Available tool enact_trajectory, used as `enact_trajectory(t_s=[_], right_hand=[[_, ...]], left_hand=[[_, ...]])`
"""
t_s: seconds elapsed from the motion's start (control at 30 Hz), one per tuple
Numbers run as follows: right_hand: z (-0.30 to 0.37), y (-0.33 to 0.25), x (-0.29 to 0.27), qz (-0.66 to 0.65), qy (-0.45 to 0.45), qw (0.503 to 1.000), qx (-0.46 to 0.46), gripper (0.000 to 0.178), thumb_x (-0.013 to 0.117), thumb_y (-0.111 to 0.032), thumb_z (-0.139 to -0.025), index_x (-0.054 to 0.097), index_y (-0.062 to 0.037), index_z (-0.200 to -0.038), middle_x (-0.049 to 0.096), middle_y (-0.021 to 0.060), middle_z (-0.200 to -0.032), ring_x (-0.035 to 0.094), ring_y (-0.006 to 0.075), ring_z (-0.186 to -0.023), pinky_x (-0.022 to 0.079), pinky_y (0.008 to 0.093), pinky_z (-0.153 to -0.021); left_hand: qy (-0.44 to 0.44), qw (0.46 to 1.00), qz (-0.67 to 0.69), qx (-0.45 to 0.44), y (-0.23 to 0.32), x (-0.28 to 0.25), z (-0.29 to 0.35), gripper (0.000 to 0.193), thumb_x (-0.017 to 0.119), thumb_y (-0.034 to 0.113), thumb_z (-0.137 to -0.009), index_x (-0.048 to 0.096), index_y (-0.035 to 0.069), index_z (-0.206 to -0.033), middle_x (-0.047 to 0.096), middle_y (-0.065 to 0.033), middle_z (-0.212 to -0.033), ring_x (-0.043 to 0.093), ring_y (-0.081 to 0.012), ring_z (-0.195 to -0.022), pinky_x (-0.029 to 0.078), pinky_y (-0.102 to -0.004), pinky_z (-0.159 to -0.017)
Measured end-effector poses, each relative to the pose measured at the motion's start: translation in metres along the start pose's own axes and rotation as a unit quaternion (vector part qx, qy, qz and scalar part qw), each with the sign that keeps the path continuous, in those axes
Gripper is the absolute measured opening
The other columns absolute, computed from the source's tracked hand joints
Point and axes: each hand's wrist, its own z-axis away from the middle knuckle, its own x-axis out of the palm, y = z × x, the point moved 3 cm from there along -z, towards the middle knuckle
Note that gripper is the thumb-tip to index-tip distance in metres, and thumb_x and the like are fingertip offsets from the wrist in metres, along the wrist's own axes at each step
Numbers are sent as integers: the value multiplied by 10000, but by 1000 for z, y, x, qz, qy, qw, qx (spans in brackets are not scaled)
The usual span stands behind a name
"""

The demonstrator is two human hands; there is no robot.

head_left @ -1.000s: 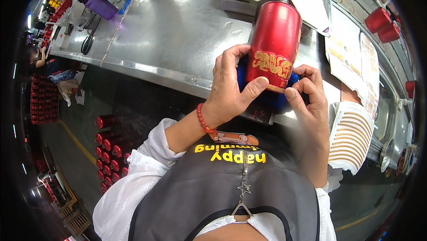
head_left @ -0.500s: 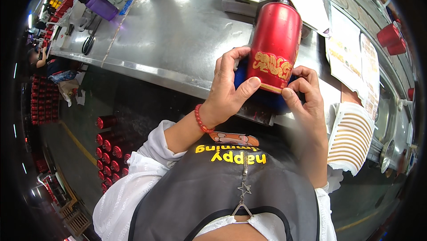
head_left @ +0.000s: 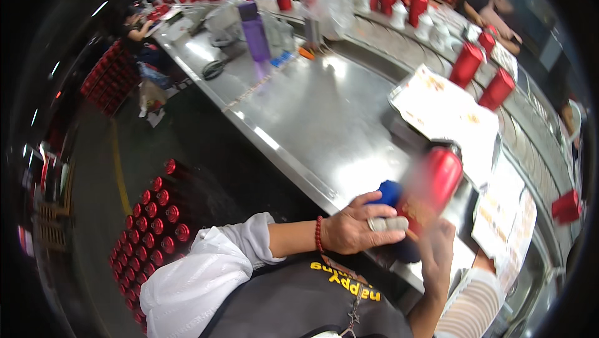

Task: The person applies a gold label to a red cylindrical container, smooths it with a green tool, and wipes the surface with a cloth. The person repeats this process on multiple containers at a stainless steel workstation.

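Observation:
A glossy red bottle [head_left: 444,179] with a gold pattern lies at the steel table's front edge, its dark end pointing away from me. Blue padding [head_left: 390,193] shows beside and under its near end. My left hand [head_left: 362,225] reaches in from the left, fingers stretched out and somewhat apart, their tips by the bottle's patterned near end. One of its fingers wears a pale wrap [head_left: 387,224]. At the right side of that same end is my right hand [head_left: 437,247], bent at the fingers and smeared by motion; its grip is unclear.
Printed sheets [head_left: 437,97] lie beyond the bottle on the steel table [head_left: 306,132]. A curved conveyor [head_left: 430,54] carries red bottles [head_left: 467,63]. A purple bottle [head_left: 254,38] stands farther left. Stacked red bottles [head_left: 150,219] fill the floor at left. A ridged white pad [head_left: 471,307] is near my right arm.
My view has swung left, bringing in more of the conveyor and table. The left hand's fingers have straightened across the bottle's near end, and the right hand is now blurred.

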Motion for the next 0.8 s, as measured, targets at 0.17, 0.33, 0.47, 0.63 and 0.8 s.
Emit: enact_trajectory(t_s=[0.17, 0.33, 0.47, 0.63, 0.8], right_hand=[[6, -13, 3, -32, -16, 999, 18, 244, 544, -159, -1021, 576, 3, -841, 446, 144, -1192, 461, 248, -1126, 366, 339, -997], [10, -1, -1, -34, -21, 999, 12, 290, 516, -228, -1047, 562, -2, -872, 425, 126, -1210, 439, 230, -1151, 341, 320, -1024], [11, -2, -2, -21, -32, 999, -29, 258, 680, -244, -943, 559, -34, -855, 473, 105, -1183, 455, 229, -1138, 333, 332, -1022], [9, -8, -1, -11, -23, 1000, -10, 268, 734, -231, -891, 562, -36, -827, 475, 109, -1178, 454, 240, -1142, 324, 340, -1038], [13, 0, -6, -6, -39, 999, 16, 275, 767, -223, -861, 583, -22, -831, 440, 130, -1210, 445, 281, -1184, 329, 384, -1057]], left_hand=[[-12, 995, 25, 96, -4, -9, -15, 326, 667, 164, -872, 703, 182, -1195, 696, -7, -1183, 564, -195, -1183, 279, -475, -1182], [-39, 988, 79, 124, 4, 11, -36, 404, 658, 161, -873, 598, 120, -1270, 602, -109, -1269, 472, -287, -1272, 292, -580, -1167], [32, 987, 158, 8, -5, 27, -35, 530, 737, 211, -874, 480, 117, -1328, 558, -137, -1245, 498, -354, -1238, 356, -519, -1148], [67, 984, 165, -15, -10, 30, -21, 470, 719, 157, -886, 506, 128, -1304, 543, -137, -1280, 532, -336, -1194, 409, -516, -1088], [80, 986, 118, 84, -4, 8, -19, 228, 720, 107, -821, 669, 128, -1042, 598, -80, -1202, 540, -274, -1100, 468, -455, -970]])
